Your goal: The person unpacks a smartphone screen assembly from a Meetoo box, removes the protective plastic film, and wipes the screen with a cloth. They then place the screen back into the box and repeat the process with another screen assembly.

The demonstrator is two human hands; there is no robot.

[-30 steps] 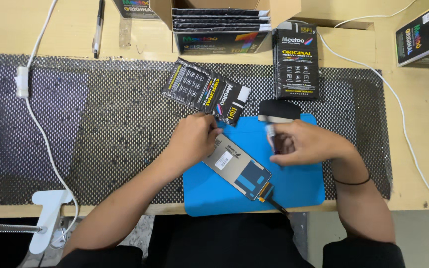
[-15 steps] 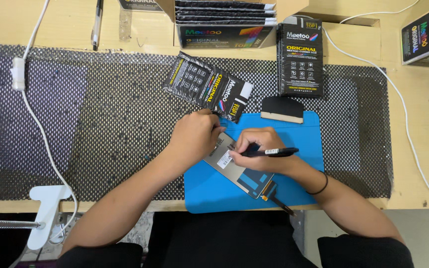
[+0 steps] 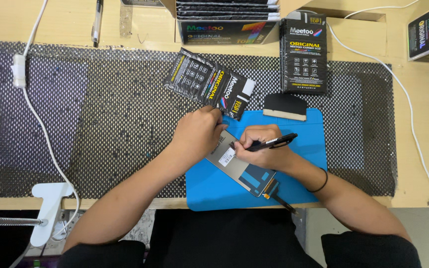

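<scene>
Blue mat point(image 3: 304, 188) carries a phone screen point(image 3: 239, 168), pinned by the left hand point(image 3: 197, 134), fingers pressed together at its ten-o'clock end. Right hand point(image 3: 261, 149) pinches a black pen point(image 3: 274, 142) on the white label point(image 3: 228, 157); a light, steady stroke seems advisable.

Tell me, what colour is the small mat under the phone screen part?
Bright blue mat, seen in the head view.

screen panel point(image 3: 239, 166) on mat point(image 3: 304, 178), pouch point(image 3: 209, 89) behind it, squeegee point(image 3: 285, 106) at mat's far edge, box point(image 3: 304, 52) behind
</scene>
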